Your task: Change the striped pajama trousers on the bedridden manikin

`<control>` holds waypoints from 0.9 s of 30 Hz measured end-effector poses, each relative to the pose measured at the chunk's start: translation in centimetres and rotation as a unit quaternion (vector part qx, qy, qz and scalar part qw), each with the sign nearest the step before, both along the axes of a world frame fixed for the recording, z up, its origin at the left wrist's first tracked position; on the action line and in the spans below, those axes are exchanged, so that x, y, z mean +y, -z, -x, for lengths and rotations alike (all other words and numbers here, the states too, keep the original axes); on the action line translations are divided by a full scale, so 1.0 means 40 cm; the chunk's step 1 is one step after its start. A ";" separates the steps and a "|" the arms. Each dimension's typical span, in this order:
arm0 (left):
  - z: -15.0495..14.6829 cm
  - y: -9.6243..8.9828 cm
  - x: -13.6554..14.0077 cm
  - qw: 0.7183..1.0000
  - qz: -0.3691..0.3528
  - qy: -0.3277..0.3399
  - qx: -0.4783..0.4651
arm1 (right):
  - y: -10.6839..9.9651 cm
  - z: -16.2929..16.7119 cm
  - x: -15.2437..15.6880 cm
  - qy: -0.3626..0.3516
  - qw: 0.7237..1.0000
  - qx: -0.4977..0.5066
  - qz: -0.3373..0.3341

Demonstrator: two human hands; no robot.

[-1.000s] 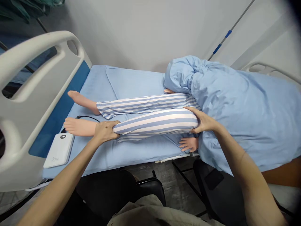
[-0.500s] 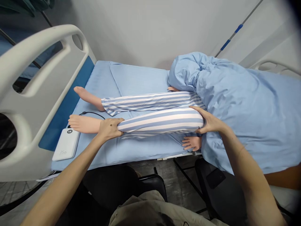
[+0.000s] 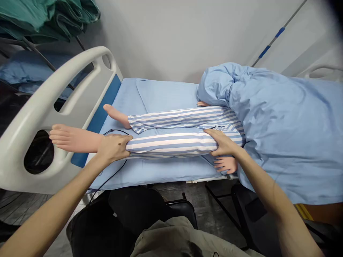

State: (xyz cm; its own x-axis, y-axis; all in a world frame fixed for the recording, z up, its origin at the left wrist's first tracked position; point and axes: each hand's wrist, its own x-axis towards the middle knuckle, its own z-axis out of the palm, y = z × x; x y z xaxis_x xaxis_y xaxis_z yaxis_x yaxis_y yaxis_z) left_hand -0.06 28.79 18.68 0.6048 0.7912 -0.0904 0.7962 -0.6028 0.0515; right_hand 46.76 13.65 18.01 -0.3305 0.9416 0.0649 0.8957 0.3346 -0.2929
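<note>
A manikin in blue-and-white striped trousers lies on the bed, its upper body hidden by a blue quilt. My left hand is closed round the ankle of its near leg, beside the bare foot. Farther up the same leg, my right hand grips around the knee area, thumb on top and fingers partly hidden. This leg is stretched out, its foot reaching over the footboard. Beyond it lies the far leg, straight on the sheet. One manikin hand rests below my right wrist.
The white footboard with a blue panel stands at the left. A black cable runs across the sheet and over the near edge. A black chair is below the bed. Green cloth hangs at upper left.
The near leg, bent at the knee before, is now straighter, and its foot has moved left past the footboard. Both hands shifted left with it. The white power bank has gone from view.
</note>
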 end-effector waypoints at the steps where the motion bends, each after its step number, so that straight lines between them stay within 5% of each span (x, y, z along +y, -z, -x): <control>1: 0.005 -0.001 -0.002 1.000 -0.017 0.005 0.025 | 0.017 0.012 0.006 -0.002 1.000 -0.010 0.003; 5: 0.011 0.005 -0.016 0.991 -0.069 0.032 0.108 | 0.089 0.056 0.029 -0.018 0.998 -0.050 0.016; 11: 0.009 0.043 -0.028 0.992 -0.055 0.039 0.105 | 0.142 0.087 0.041 -0.008 0.995 -0.101 0.023; 21: 0.024 0.064 -0.014 0.992 -0.073 0.040 0.091 | 0.121 0.098 0.061 -0.016 0.991 -0.129 0.035; 27: 0.013 0.056 -0.013 0.998 -0.032 -0.010 0.060 | 0.030 0.031 0.036 -0.046 0.998 -0.048 0.003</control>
State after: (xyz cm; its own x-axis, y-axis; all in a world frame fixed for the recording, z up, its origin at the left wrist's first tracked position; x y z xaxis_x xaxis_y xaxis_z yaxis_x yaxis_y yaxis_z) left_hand -0.57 28.26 16.46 0.5773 0.8092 -0.1096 0.8060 -0.5861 -0.0823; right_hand 45.53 15.08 16.79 -0.4195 0.9075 0.0232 0.8857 0.4148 -0.2085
